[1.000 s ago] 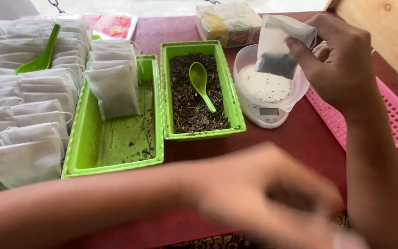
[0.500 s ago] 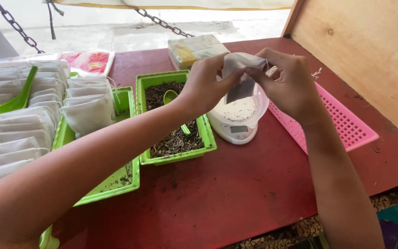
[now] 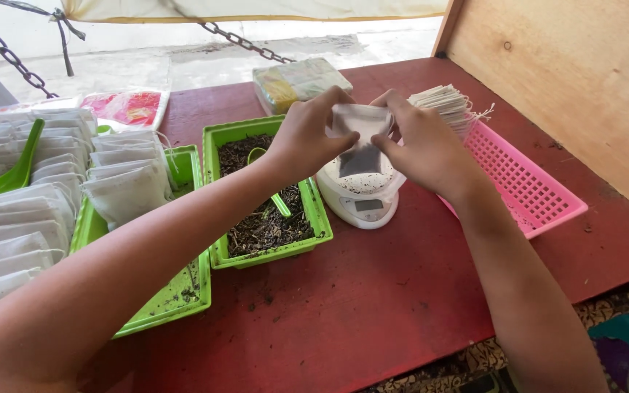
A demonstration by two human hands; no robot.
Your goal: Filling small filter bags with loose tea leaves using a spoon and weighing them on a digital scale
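Note:
My left hand [image 3: 307, 138] and my right hand [image 3: 420, 142] both pinch the top of a small white filter bag [image 3: 358, 135] with dark tea inside. The bag hangs just above a clear bowl on a small white scale [image 3: 362, 207]. Left of the scale a green tray [image 3: 216, 142] holds loose dark tea and a green spoon [image 3: 279, 204]. A stack of flat white bags [image 3: 449, 105] stands in the pink basket [image 3: 529, 185] behind my right hand.
A second green tray [image 3: 183, 291] holds filled bags [image 3: 129, 185] at its far end. Many more white bags [image 3: 16, 218] and a green scoop [image 3: 12, 175] lie at the left. A wrapped packet [image 3: 296, 80] sits at the back, a wooden panel [image 3: 584, 80] at the right.
My left hand came up from the near table edge and joined my right hand on the bag. The bag sank a little toward the scale.

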